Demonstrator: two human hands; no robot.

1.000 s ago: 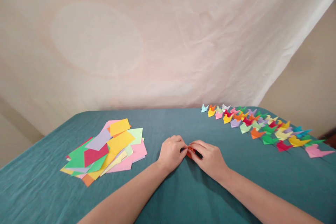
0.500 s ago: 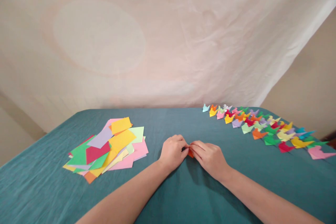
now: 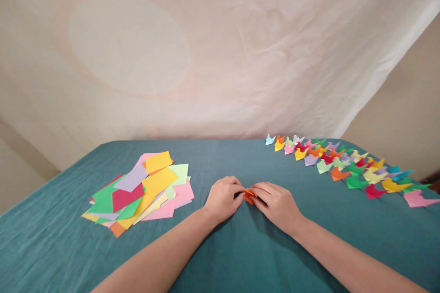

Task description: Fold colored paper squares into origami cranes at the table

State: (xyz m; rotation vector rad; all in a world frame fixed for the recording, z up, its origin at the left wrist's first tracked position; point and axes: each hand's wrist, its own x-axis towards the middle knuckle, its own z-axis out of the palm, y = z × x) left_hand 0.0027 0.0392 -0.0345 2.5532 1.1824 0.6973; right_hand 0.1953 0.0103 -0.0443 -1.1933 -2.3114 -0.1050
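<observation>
A small folded piece of orange paper (image 3: pixel 249 196) is pinched between my two hands, low over the middle of the table. My left hand (image 3: pixel 225 198) grips its left side between thumb and fingers. From the right, my right hand (image 3: pixel 277 205) pinches the other side, with the thumb below and the fingers above. My fingertips cover part of the paper, so its exact folded shape is hard to make out.
On the left lies a loose pile of coloured paper sheets (image 3: pixel 160 183). Several rows of small folded paper birds, among them an orange one (image 3: pixel 339 174) and a pink one (image 3: pixel 417 198), stand on the right. A teal cloth (image 3: pixel 220 256) covers the table; a pale sheet (image 3: pixel 220 55) hangs behind.
My hands have drawn slightly apart, and more of the orange paper shows between my fingertips. Both hands still hold it.
</observation>
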